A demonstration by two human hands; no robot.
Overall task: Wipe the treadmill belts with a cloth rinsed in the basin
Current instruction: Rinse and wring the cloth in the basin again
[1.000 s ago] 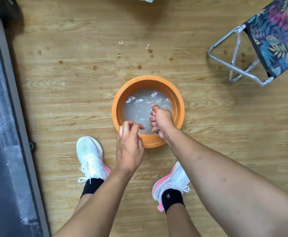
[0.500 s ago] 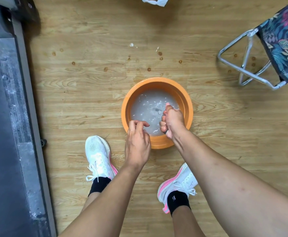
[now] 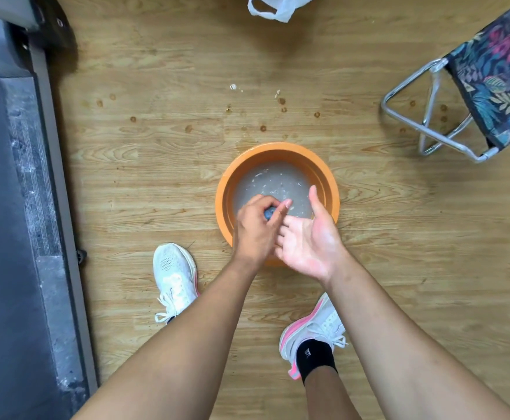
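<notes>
The head camera looks straight down at a wood floor (image 3: 156, 183). An orange basin (image 3: 278, 150) sits in the middle, and the near side of its rim is hidden by the two hands. The water (image 3: 265, 189) in it is grey and cloudy with pale bits floating on top, so the bottom cannot be seen. The left hand (image 3: 256, 228) is over the near part of the basin with its fingers curled tight around the cloth (image 3: 269, 213). Only a tiny blue bit of the cloth peeks out by the thumb, and the rest is hidden inside the fist. The right hand (image 3: 308, 241) is just beside it, palm up, fingers loose and spread, thumb pointing away, holding nothing. Its fingertips slip behind the left hand, so it is hard to tell if the hands touch. The treadmill (image 3: 8, 207) runs down the left side, dark and dusty, and most of it is cut off by the edge. On the far right is a folding stool (image 3: 490, 86) with a leafy seat, partly cut off. A white plastic bag (image 3: 273, 9) at the far edge is cut off too. Small brown spots dot the floor beyond the basin. Near the person are a white left shoe (image 3: 175, 277) and a white and pink right shoe (image 3: 311, 328) with a black sock (image 3: 315, 359).
</notes>
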